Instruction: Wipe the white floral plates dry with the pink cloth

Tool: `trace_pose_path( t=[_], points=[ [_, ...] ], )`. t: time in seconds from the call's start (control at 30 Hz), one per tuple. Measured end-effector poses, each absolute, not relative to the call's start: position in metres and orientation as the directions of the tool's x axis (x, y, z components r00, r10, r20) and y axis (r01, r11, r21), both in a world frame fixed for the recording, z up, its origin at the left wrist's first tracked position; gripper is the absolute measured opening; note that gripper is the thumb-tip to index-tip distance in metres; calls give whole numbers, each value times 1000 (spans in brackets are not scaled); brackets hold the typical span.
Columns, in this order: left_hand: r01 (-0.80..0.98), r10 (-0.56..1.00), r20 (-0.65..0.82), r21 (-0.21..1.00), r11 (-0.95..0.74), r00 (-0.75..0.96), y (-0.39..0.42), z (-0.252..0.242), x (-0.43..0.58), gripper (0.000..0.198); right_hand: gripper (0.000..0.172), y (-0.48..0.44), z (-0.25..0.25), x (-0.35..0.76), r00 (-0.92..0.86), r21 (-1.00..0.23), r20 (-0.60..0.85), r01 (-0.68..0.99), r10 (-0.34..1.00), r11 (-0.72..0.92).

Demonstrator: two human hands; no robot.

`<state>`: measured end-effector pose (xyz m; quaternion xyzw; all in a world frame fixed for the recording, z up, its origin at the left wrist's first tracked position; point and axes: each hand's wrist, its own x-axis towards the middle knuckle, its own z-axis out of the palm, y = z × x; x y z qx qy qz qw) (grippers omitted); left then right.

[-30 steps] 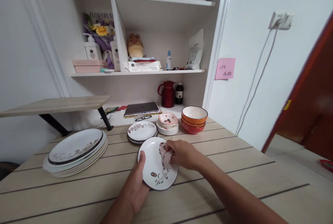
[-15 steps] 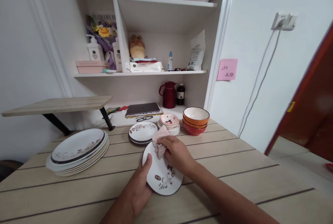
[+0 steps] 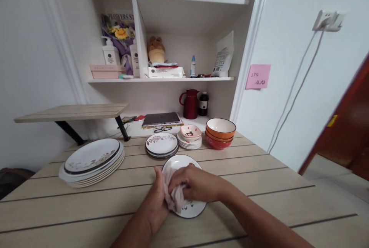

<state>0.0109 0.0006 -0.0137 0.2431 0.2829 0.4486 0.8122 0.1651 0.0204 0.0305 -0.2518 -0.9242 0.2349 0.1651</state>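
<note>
A small white plate (image 3: 196,206) with a dark rim and brown floral pattern is in front of me, above the wooden table. My left hand (image 3: 155,202) supports its left edge, the thumb raised beside the rim and the fingers hidden underneath. Bunched in my right hand (image 3: 196,182) is a pale pink cloth (image 3: 174,200), pressed on the plate's left side. The two hands and the cloth cover much of the pattern. Just beyond lies a short stack of matching small plates (image 3: 162,143).
Larger plates (image 3: 92,156) are stacked at the left, near a raised wooden stand (image 3: 72,112). Farther back stand a square dish (image 3: 190,132) on small saucers (image 3: 190,145) and stacked bowls (image 3: 220,134). Behind are glasses (image 3: 163,129), a laptop (image 3: 161,118) and a red jug (image 3: 190,104).
My right hand has wiped the cloth from the plate's far edge down to its left side. My left thumb has lifted off the plate's face. The view has shifted slightly.
</note>
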Motion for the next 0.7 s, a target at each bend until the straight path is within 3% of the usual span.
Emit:
trace_pose_path(
  t=[0.17, 0.3, 0.4, 0.53, 0.7],
  points=[
    [-580, 850, -229, 645, 497, 473, 1, -8, 11, 70, 36, 19, 38, 182, -843, -541, -114, 496, 525, 679],
    [-577, 883, -239, 682, 449, 405, 1, -3, 10, 64, 34, 22, 49, 202, -635, -406, -255, 754, 729, 515],
    [-549, 903, -254, 725, 415, 348, 0, -3, 9, 66, 29, 27, 50, 207, -419, -328, -148, 876, 896, 355],
    [-539, 907, -249, 739, 404, 340, 0, -7, 8, 67, 33, 34, 38, 193, -236, -225, 113, 940, 965, 256],
    [-590, 885, -215, 677, 440, 413, 0, -6, 9, 64, 36, 38, 23, 176, -308, -236, 289, 895, 906, 379]
  ],
)
